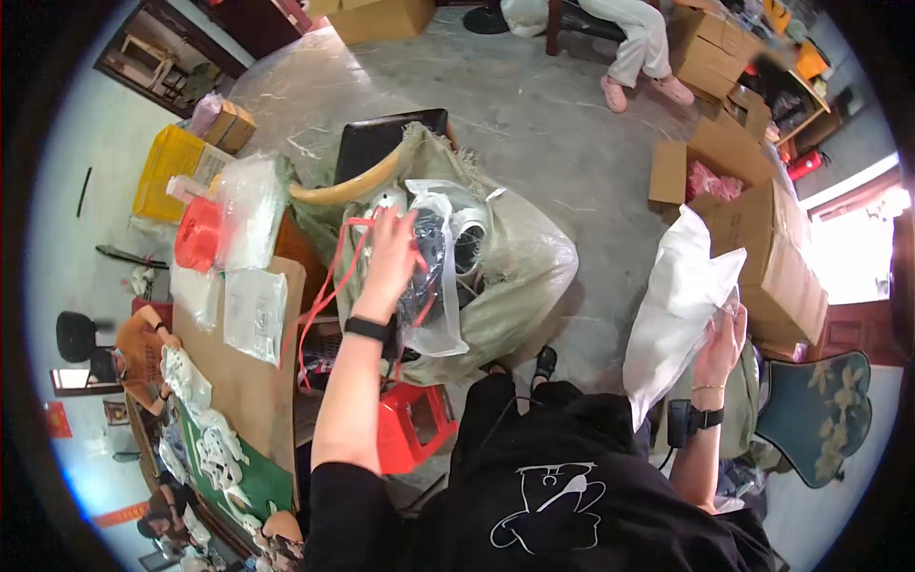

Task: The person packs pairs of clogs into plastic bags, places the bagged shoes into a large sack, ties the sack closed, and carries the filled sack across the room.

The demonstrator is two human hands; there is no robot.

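Observation:
My left hand (pixel 389 257) reaches over an open woven sack (pixel 534 248), its fingers curled on red plastic string (pixel 329 286) that trails down to the left. Right beside those fingers is a clear plastic bag (pixel 434 276) with dark contents I cannot make out fully. White shoe-like items (pixel 469 229) show in the sack's mouth, partly covered by the bag. On the other side, my right hand (pixel 721 345) is closed on the edge of a white plastic bag (pixel 672 305), which hangs loose and crumpled.
A cardboard-topped table (pixel 257 353) at left carries clear bags and a red string roll (pixel 197 234). A red stool (pixel 415 424) stands below the sack. Open cartons (pixel 762 238) and a chair (pixel 820 410) are at right. Co-workers (pixel 143 353) handle white shoes at far left.

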